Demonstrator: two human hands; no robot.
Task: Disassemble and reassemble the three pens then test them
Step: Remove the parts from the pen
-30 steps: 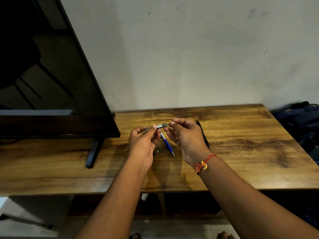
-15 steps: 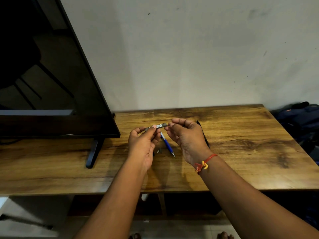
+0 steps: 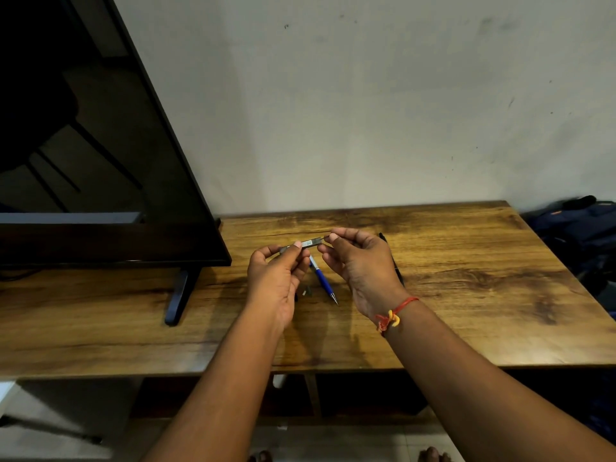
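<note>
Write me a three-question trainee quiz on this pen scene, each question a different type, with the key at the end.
1. True or false: the blue pen lies on the table, in neither hand.
2. Who holds the grey pen? A: the left hand alone. B: the right hand alone. C: both, one at each end.
3. Fill in: the red thread is tied round the ____ wrist.
Key: 1 true; 2 C; 3 right.
</note>
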